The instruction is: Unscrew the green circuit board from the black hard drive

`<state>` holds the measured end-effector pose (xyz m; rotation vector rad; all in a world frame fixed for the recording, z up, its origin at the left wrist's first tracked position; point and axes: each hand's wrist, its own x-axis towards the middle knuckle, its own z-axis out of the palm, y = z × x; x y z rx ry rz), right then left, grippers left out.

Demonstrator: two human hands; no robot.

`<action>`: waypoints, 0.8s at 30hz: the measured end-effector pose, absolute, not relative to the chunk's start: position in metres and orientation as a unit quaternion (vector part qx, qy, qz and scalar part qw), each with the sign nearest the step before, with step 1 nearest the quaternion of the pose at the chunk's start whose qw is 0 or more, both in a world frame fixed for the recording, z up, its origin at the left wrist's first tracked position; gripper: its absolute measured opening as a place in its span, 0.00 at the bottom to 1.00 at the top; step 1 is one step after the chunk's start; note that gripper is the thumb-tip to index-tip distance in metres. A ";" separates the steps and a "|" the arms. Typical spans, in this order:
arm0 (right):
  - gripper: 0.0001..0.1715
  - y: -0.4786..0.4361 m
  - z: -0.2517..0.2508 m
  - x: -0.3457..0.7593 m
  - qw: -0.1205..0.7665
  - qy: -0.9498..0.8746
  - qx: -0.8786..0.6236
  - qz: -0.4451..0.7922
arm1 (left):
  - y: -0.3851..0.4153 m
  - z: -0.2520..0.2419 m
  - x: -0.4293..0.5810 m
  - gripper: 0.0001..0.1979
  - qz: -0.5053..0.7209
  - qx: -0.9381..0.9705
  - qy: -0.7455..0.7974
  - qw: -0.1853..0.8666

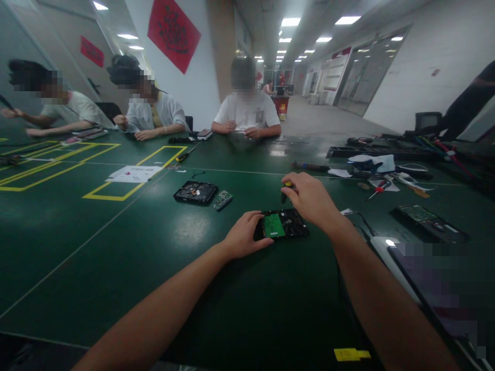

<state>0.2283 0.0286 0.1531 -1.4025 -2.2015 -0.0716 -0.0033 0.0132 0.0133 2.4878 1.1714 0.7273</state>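
A hard drive (296, 222) lies flat on the green table, its green circuit board facing up. My left hand (247, 234) grips the drive's left end between thumb and fingers. Above the drive's far edge, my right hand (309, 196) is closed around the handle of a screwdriver (285, 191), which is yellow and black and points down. Its thin tip is too faint to tell whether it touches the drive. To the left sit another hard drive (196, 192) and a loose circuit board (223, 200).
Another drive (431, 223) and a laptop-like device (410, 278) are at right. Behind them lie a red screwdriver (381, 187), gloves (371, 164) and cables. A paper sheet (133, 174) and a yellow screwdriver (182, 156) lie left. Several people sit across the table (96, 257).
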 end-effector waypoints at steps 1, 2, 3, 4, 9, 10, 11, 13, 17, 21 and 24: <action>0.09 0.029 0.153 0.228 0.262 -0.809 -0.525 -0.031 | 0.013 0.014 -0.003 0.37 0.253 0.865 0.407 0.147; 0.10 0.029 0.152 0.228 0.261 -0.806 -0.530 -0.035 | 0.013 0.014 -0.003 0.37 0.254 0.866 0.406 0.146; 0.10 0.030 0.152 0.229 0.261 -0.804 -0.534 -0.038 | 0.013 0.014 -0.003 0.37 0.255 0.866 0.406 0.146; 0.10 0.030 0.151 0.229 0.262 -0.803 -0.534 -0.038 | 0.013 0.014 -0.003 0.37 0.256 0.865 0.406 0.146; 0.16 0.029 0.153 0.229 0.280 -0.829 -0.485 0.004 | 0.013 0.014 -0.004 0.37 0.254 0.864 0.407 0.149; 0.17 0.029 0.154 0.229 0.282 -0.832 -0.477 0.013 | 0.014 0.014 -0.004 0.37 0.255 0.865 0.407 0.149; 0.18 0.028 0.154 0.229 0.282 -0.834 -0.473 0.019 | 0.014 0.014 -0.004 0.37 0.255 0.865 0.406 0.148; 0.18 0.028 0.155 0.228 0.280 -0.835 -0.473 0.021 | 0.015 0.013 -0.003 0.38 0.258 0.866 0.404 0.146; 0.17 0.028 0.156 0.227 0.275 -0.834 -0.477 0.015 | 0.015 0.012 -0.001 0.43 0.259 0.864 0.409 0.137; 0.17 0.029 0.154 0.229 0.280 -0.833 -0.476 0.015 | 0.014 0.012 0.001 0.47 0.257 0.864 0.413 0.134; 0.17 0.030 0.153 0.229 0.285 -0.835 -0.470 0.015 | 0.014 0.015 0.001 0.46 0.259 0.866 0.407 0.129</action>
